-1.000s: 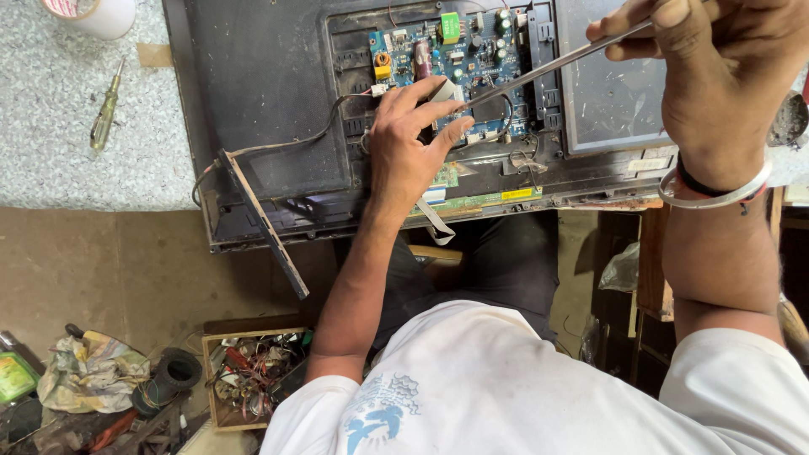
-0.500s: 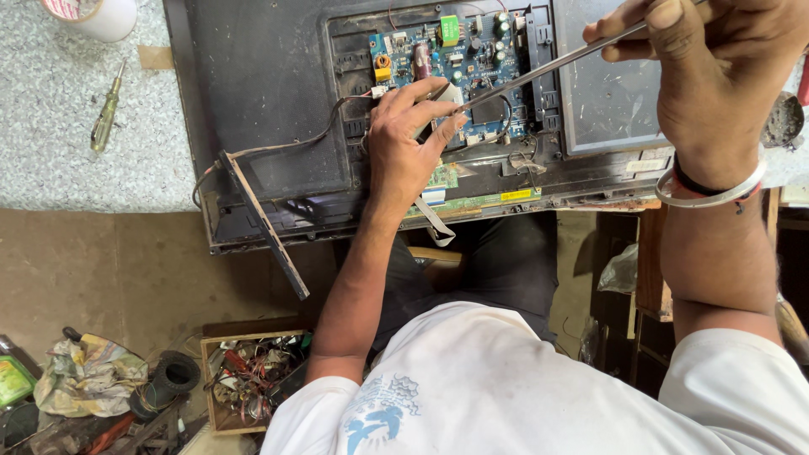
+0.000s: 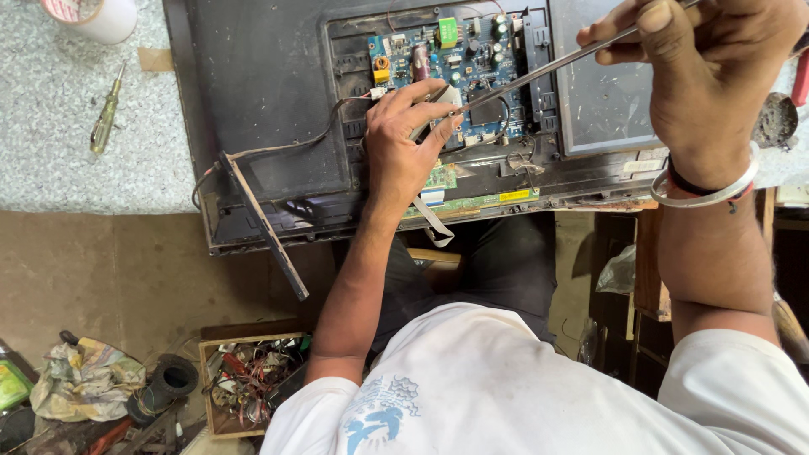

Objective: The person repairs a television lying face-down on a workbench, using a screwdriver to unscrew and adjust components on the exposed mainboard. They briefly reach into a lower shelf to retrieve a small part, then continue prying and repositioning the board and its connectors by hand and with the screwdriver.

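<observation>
Open appliance back, hands unmoved since a second ago.
We keep left hand fingers pressed together on circuit board; right hand stays clamped on long metal rod.
</observation>
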`<move>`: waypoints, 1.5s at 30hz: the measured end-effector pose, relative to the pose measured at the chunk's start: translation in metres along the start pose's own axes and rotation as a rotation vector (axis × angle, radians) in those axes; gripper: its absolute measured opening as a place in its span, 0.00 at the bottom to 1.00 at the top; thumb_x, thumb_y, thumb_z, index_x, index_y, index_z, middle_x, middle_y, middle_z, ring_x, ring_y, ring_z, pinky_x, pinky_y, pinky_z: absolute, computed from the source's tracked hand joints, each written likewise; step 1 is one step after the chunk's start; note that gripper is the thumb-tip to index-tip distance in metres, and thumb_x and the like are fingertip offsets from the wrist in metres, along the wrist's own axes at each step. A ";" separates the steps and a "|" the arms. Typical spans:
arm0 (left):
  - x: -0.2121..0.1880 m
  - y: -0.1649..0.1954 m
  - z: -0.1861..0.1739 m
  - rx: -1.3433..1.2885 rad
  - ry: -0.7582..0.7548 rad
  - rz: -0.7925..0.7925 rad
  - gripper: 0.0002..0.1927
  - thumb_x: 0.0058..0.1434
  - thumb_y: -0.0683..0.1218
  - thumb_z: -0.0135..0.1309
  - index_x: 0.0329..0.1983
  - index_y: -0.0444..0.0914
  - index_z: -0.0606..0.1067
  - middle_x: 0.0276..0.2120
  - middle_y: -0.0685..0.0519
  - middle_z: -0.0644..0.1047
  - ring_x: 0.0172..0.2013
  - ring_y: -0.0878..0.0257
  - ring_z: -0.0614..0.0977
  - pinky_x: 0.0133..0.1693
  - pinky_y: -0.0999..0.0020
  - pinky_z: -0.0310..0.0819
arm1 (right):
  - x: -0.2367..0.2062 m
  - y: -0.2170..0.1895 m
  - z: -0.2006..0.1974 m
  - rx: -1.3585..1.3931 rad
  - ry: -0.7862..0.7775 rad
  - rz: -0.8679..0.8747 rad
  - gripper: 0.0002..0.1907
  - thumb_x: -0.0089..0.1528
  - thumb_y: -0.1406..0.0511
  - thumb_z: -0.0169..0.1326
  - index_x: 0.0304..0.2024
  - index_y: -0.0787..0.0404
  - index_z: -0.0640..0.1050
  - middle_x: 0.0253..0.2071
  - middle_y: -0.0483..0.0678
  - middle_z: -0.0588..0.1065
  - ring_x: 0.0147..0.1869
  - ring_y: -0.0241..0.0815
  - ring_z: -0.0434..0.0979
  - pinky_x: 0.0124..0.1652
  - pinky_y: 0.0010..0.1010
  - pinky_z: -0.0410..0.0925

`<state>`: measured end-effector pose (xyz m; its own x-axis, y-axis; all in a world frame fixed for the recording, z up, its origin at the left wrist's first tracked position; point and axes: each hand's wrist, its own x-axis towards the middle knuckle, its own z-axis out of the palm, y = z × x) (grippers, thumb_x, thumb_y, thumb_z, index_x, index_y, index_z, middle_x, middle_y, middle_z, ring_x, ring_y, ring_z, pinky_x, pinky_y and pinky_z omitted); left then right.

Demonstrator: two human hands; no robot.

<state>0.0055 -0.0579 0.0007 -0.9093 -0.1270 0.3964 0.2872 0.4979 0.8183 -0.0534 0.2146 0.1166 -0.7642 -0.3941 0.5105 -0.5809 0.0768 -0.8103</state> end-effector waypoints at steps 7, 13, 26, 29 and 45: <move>0.001 0.014 -0.004 0.170 0.047 0.103 0.08 0.55 0.44 0.69 0.38 0.41 0.84 0.55 0.55 0.79 0.56 0.55 0.78 0.62 0.53 0.63 | -0.001 0.000 0.000 0.001 0.011 0.000 0.13 0.84 0.66 0.45 0.53 0.74 0.70 0.50 0.57 0.78 0.55 0.47 0.83 0.53 0.31 0.78; -0.001 0.025 -0.004 0.377 0.061 0.206 0.06 0.56 0.41 0.69 0.35 0.39 0.83 0.58 0.55 0.76 0.61 0.55 0.74 0.65 0.51 0.58 | -0.001 0.002 0.003 0.000 0.019 0.001 0.13 0.84 0.66 0.44 0.53 0.74 0.70 0.50 0.57 0.78 0.55 0.47 0.82 0.53 0.31 0.78; -0.005 -0.002 -0.019 0.073 0.062 -0.028 0.17 0.57 0.47 0.70 0.48 0.44 0.78 0.55 0.55 0.80 0.59 0.57 0.79 0.65 0.55 0.63 | 0.000 0.023 -0.011 -0.025 0.060 0.042 0.13 0.84 0.66 0.44 0.54 0.74 0.70 0.50 0.57 0.77 0.55 0.47 0.82 0.53 0.31 0.77; 0.003 -0.021 -0.038 0.141 0.138 -0.173 0.15 0.69 0.47 0.62 0.59 0.47 0.78 0.58 0.59 0.81 0.61 0.62 0.80 0.69 0.59 0.66 | 0.006 0.042 -0.020 -0.090 0.082 0.090 0.13 0.84 0.66 0.43 0.54 0.74 0.70 0.50 0.56 0.77 0.55 0.47 0.82 0.53 0.31 0.77; 0.052 -0.062 -0.055 0.282 -0.141 -0.150 0.68 0.48 0.48 0.76 0.78 0.46 0.36 0.64 0.56 0.76 0.68 0.54 0.67 0.66 0.50 0.48 | 0.078 0.182 -0.024 -0.438 0.008 0.266 0.13 0.84 0.66 0.43 0.54 0.73 0.71 0.51 0.56 0.77 0.55 0.46 0.81 0.53 0.31 0.76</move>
<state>-0.0433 -0.1431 -0.0063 -0.9733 -0.1066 0.2034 0.0710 0.7024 0.7083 -0.2256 0.2198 0.0161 -0.9025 -0.3021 0.3070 -0.4281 0.5509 -0.7164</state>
